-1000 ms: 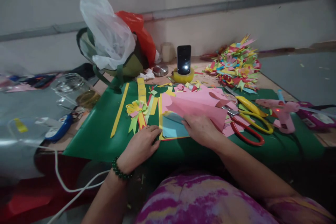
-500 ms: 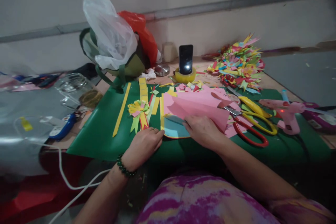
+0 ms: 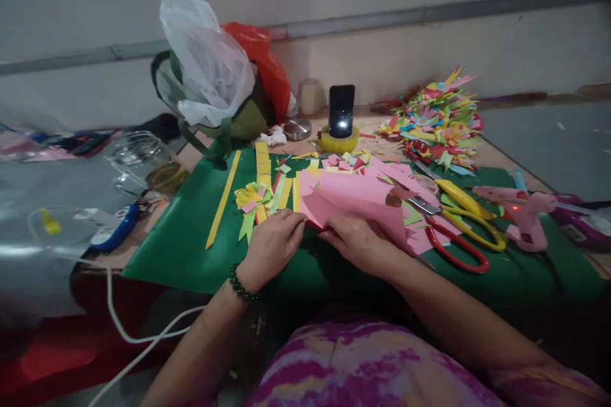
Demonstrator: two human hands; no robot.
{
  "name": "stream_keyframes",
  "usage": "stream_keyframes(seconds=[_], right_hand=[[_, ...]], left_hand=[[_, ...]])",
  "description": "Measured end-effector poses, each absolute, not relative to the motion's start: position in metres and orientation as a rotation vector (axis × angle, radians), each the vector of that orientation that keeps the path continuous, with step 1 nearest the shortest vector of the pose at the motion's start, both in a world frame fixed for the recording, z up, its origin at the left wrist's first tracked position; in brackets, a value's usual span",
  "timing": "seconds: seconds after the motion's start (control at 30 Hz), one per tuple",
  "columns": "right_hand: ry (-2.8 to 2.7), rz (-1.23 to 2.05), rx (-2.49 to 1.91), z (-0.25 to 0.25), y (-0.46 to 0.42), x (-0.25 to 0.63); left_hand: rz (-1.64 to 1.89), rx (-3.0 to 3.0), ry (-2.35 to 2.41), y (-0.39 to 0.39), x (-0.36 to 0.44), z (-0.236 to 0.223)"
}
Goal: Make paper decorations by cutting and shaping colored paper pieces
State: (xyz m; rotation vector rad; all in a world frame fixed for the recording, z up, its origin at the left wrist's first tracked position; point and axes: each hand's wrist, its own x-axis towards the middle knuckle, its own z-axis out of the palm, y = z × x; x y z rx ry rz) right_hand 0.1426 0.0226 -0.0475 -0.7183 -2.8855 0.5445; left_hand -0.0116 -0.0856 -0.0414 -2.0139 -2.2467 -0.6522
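A stack of coloured paper with a pink sheet (image 3: pixel 351 197) on top lies in front of me, its upper sheet curled up on the right. My left hand (image 3: pixel 274 235) pinches the near left corner of the pink paper, where a narrow red edge shows. Close beside it, my right hand (image 3: pixel 356 238) has its fingers closed on the same near edge. The fingertips are partly hidden, so how many sheets they hold is unclear. Just beyond my left hand lies a yellow and green paper rosette (image 3: pixel 252 197) with ribbon tails.
Red-handled scissors (image 3: pixel 458 245), a yellow-handled cutter (image 3: pixel 463 198) and a pink glue gun (image 3: pixel 529 210) lie at right. A phone (image 3: pixel 340 111) stands in a tape roll (image 3: pixel 338 140). Behind are a paper-flower heap (image 3: pixel 436 117) and a bag (image 3: pixel 243 124). A yellow strip (image 3: pixel 223 200) lies left.
Both hands have come closer together at the paper's near edge. The light blue sheet that showed between them is now out of sight, and pink paper with a red edge shows there.
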Motion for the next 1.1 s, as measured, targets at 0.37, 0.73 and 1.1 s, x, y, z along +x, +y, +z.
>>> stream_keyframes(seconds=[0.37, 0.73, 1.1], right_hand=[[-2.693, 0.749, -0.823, -0.046, 0.027, 0.146], [-2.63, 0.88, -0.741, -0.043, 0.022, 0.147], [-2.577, 0.946, -0.741, -0.049, 0.033, 0.143]], left_hand=[[-1.326, -1.907, -2.568, -0.076, -0.011, -0.047], [-2.114, -1.637, -2.903, -0.064, -0.005, -0.056], [-1.983, -1.777, -2.791, -0.064, 0.002, -0.054]])
